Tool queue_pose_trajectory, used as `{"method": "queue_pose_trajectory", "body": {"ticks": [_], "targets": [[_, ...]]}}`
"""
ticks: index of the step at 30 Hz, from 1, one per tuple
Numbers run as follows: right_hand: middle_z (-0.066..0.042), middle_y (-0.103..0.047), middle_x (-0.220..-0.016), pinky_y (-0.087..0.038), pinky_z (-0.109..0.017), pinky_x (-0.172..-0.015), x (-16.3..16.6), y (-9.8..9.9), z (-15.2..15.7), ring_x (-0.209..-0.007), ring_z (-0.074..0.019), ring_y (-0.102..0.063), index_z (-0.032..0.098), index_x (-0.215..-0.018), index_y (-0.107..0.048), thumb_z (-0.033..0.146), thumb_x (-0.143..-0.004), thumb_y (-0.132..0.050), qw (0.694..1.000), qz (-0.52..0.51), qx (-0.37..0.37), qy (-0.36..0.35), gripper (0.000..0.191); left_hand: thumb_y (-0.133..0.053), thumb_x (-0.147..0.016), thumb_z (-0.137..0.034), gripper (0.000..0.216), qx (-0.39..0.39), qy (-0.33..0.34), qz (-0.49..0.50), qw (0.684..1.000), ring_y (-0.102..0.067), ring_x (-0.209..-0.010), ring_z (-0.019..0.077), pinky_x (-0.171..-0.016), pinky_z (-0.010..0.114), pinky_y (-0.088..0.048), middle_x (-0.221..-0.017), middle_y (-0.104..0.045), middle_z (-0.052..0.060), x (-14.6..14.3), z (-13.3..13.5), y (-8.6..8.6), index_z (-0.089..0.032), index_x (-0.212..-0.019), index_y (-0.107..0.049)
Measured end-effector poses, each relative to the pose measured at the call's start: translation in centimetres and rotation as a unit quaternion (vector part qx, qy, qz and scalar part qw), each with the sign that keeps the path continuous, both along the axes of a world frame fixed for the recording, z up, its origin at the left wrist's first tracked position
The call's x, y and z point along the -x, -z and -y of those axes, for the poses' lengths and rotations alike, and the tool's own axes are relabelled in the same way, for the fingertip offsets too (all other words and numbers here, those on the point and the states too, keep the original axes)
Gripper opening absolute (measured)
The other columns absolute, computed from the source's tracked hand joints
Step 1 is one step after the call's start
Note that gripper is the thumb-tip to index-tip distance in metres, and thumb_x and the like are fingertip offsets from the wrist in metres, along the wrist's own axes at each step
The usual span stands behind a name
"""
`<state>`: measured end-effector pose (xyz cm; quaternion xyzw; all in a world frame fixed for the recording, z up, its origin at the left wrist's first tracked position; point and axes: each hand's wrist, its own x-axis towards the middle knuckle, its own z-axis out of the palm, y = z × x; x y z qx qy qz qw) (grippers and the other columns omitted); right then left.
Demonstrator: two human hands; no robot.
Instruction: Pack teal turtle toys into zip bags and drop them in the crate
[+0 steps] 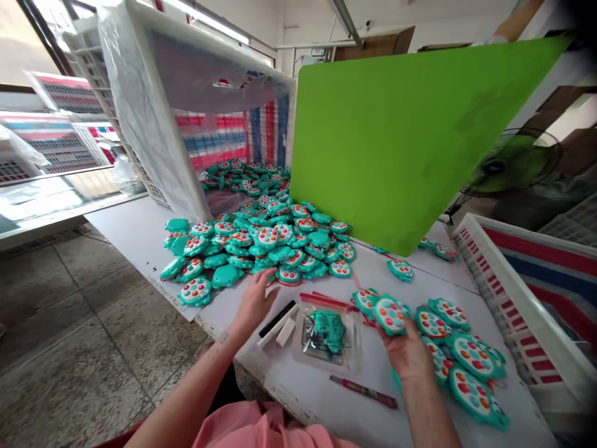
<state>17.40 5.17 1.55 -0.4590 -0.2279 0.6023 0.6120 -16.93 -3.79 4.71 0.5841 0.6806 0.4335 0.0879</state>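
My right hand grips a teal turtle-shaped toy, its white oval face with coloured buttons turned up. Just left of it, partly covered, lies another such toy. My left hand is open, fingers apart, reaching to the near edge of a big pile of turtle-shaped toys; it holds nothing I can see. Between my hands lies a clear zip bag with a teal toy inside. Beside the bag are a black stick, a white stick and a small white block.
A red utility knife lies near the table's front edge. Several more toys sit at the right. A green board stands behind, beside a tipped white crate. Another crate is at the right, near a fan.
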Motion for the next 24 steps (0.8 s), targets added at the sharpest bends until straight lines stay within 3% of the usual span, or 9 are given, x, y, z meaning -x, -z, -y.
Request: {"method": "queue_pose_trajectory", "body": {"ticks": [3, 6, 10, 14, 17, 19, 22, 24], "targets": [[-0.004, -0.070, -0.095, -0.061, -0.036, -0.074, -3.0, 0.5, -1.3, -0.094, -0.0198, -0.068, 0.023, -0.088, -0.063, 0.042, -0.081, -0.059, 0.996, -0.056, 0.000, 0.074, 0.020, -0.049, -0.088, -0.024, 0.048, -0.027, -0.072, -0.139, 0.987, -0.032, -0.135, 0.0304, -0.111, 0.049, -0.028, -0.143, -0.040, 0.014, 3.3, -3.7, -1.5, -0.020, -0.135, -0.044], [-0.005, -0.071, -0.097, -0.061, -0.030, -0.075, -2.9, 0.6, -0.9, -0.094, -0.0187, -0.068, 0.020, -0.089, -0.065, 0.033, -0.079, -0.060, 0.993, -0.088, 0.018, 0.077, 0.017, -0.058, -0.083, -0.040, 0.066, 0.020, -0.139, -0.168, 0.976, -0.020, -0.140, 0.0379, -0.110, 0.055, -0.025, -0.152, -0.026, 0.015, 4.8, -7.4, -2.9, -0.021, -0.142, -0.036], [-0.005, -0.073, -0.092, -0.059, -0.024, -0.067, 0.7, 0.1, 0.6, -0.084, -0.0169, -0.070, 0.019, -0.100, -0.066, 0.024, -0.072, -0.070, 0.996, -0.074, 0.048, -0.014, 0.029, -0.064, -0.076, -0.047, 0.077, 0.065, -0.181, -0.160, 0.968, -0.027, -0.136, 0.0411, -0.106, 0.056, -0.030, -0.149, -0.029, 0.016, 5.3, -10.6, -3.5, -0.023, -0.143, -0.034], [-0.006, -0.073, -0.087, -0.057, -0.025, -0.065, 4.9, -1.3, 2.4, -0.077, -0.0177, -0.070, 0.018, -0.104, -0.066, 0.028, -0.069, -0.077, 0.989, -0.058, 0.010, -0.136, 0.038, -0.066, -0.074, -0.038, 0.065, 0.002, -0.158, -0.164, 0.974, -0.041, -0.126, 0.0347, -0.108, 0.050, -0.030, -0.131, -0.047, 0.015, 5.0, -10.7, -4.2, -0.019, -0.133, -0.048], [-0.007, -0.072, -0.088, -0.055, -0.024, -0.062, 7.7, -2.8, 3.5, -0.076, -0.0177, -0.069, 0.016, -0.104, -0.067, 0.037, -0.074, -0.074, 0.973, -0.042, -0.022, -0.226, 0.037, -0.066, -0.074, -0.038, 0.064, -0.078, -0.077, -0.165, 0.980, -0.040, -0.126, 0.0317, -0.109, 0.047, -0.030, -0.130, -0.046, 0.014, 2.8, -8.5, -5.4, -0.018, -0.133, -0.048], [-0.008, -0.072, -0.094, -0.053, -0.024, -0.060, 9.4, -3.5, 3.9, -0.077, -0.0174, -0.068, 0.016, -0.108, -0.066, 0.046, -0.080, -0.067, 0.956, -0.050, -0.036, -0.285, 0.041, -0.065, -0.077, -0.039, 0.064, -0.102, 0.048, -0.180, 0.977, -0.037, -0.128, 0.0307, -0.110, 0.047, -0.029, -0.133, -0.045, 0.013, 0.3, -6.1, -6.1, -0.019, -0.135, -0.045], [-0.008, -0.070, -0.101, -0.051, -0.024, -0.056, 11.4, -3.8, 4.3, -0.077, -0.0172, -0.066, 0.019, -0.111, -0.065, 0.056, -0.083, -0.058, 0.938, -0.092, -0.031, -0.334, 0.047, -0.066, -0.078, -0.038, 0.069, -0.051, 0.264, -0.151, 0.951, -0.032, -0.134, 0.0296, -0.112, 0.046, -0.029, -0.140, -0.040, 0.012, -3.6, -2.3, -6.2, -0.024, -0.139, -0.039], [-0.006, -0.069, -0.102, -0.051, -0.024, -0.058, 12.0, -3.7, 4.6, -0.081, -0.0174, -0.065, 0.021, -0.107, -0.066, 0.054, -0.081, -0.063, 0.945, -0.103, -0.027, -0.309, 0.042, -0.067, -0.077, -0.035, 0.073, -0.002, 0.332, -0.095, 0.938, -0.027, -0.138, 0.0302, -0.113, 0.046, -0.028, -0.146, -0.033, 0.011, -5.3, -0.5, -5.4, -0.027, -0.142, -0.035]]}}
